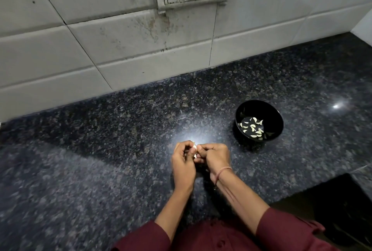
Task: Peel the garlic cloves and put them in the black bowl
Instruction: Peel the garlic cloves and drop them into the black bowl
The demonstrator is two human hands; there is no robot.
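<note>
Garlic clove [194,147], pinched between the curled fingertips of the left hand [182,163] and right hand [216,159] just above the granite counter [100,150], probably peels best by nicking one end and stripping skin lengthwise, both wrists angled inward, with the black bowl [271,114] near on the right.

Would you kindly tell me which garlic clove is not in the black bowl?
The clove pinched between the left hand and right hand; the others lie in the black bowl.
</note>
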